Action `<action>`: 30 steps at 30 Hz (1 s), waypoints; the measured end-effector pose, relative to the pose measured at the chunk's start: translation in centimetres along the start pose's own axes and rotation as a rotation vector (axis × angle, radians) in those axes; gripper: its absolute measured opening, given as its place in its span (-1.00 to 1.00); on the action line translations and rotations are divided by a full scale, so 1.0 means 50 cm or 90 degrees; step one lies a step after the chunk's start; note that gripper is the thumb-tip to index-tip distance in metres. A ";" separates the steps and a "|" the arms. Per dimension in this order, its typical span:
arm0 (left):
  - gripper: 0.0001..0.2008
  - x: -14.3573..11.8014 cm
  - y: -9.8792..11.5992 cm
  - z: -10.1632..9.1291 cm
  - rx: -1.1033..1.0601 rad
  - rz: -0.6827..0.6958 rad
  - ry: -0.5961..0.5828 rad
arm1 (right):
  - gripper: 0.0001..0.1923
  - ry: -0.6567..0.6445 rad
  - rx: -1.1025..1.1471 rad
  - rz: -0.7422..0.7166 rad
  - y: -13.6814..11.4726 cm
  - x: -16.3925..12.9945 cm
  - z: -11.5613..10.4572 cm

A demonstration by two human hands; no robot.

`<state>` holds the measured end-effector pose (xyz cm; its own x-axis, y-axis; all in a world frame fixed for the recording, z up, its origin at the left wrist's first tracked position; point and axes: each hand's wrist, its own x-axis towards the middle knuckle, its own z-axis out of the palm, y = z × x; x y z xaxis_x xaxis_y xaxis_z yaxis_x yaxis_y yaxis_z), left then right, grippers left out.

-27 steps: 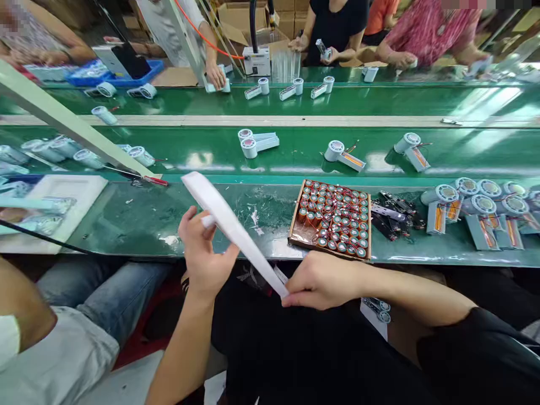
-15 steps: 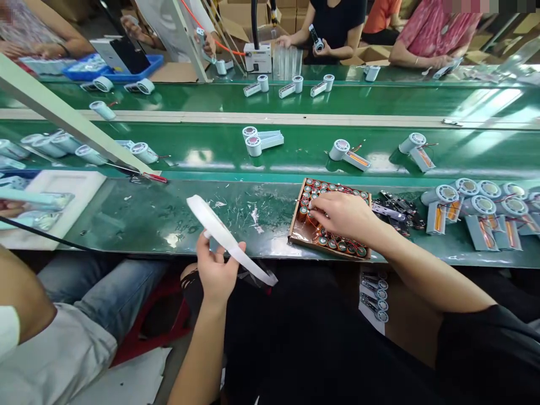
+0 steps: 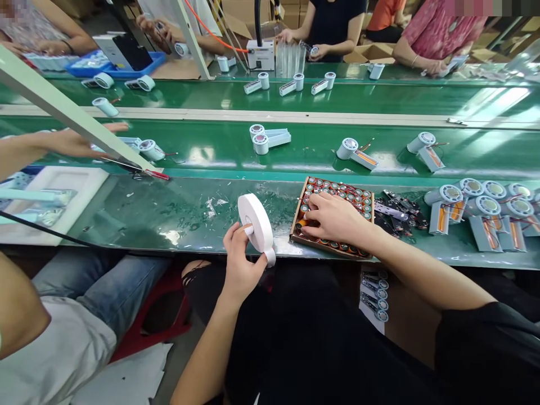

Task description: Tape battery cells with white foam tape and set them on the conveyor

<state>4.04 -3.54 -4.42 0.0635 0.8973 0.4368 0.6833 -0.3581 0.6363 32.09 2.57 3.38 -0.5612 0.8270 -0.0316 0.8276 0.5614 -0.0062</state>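
My left hand (image 3: 239, 264) holds a white roll of tape (image 3: 255, 223) upright at the near edge of the green bench, one finger through its core. My right hand (image 3: 333, 218) rests on a brown cardboard tray (image 3: 295, 225) packed with several small round red-and-teal motors, fingers curled over those at the tray's near left. Whether the fingers grip a motor is hidden.
Black circuit boards (image 3: 394, 211) lie right of the tray, then several white fan housings (image 3: 481, 211). More fan parts (image 3: 265, 138) ride the green conveyor (image 3: 304, 149) behind. A neighbour's hand (image 3: 76, 142) reaches in at left. Other people work across the line.
My right hand let go of the tape and moved onto the motor tray. My left hand brought the roll rightward toward the tray and turned it face-on.
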 end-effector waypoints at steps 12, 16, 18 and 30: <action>-0.42 0.006 0.005 0.019 -0.039 0.033 -0.077 | -0.77 -0.029 -0.146 -0.077 -0.035 0.039 -0.012; -0.43 0.014 0.012 0.022 -0.018 0.065 -0.084 | -0.77 -0.064 -0.173 -0.079 -0.058 0.049 -0.029; -0.43 0.016 0.015 0.021 -0.009 0.076 -0.081 | -0.75 -0.114 -0.155 -0.059 -0.063 0.051 -0.046; -0.45 0.005 0.025 0.024 -0.008 0.060 -0.112 | -0.74 -0.213 -0.039 -0.083 -0.076 0.069 -0.046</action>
<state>5.78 -3.46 -4.25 0.2539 0.8905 0.3776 0.6595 -0.4450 0.6059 26.96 3.35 5.58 -0.6187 0.6980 -0.3606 0.7408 0.6712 0.0281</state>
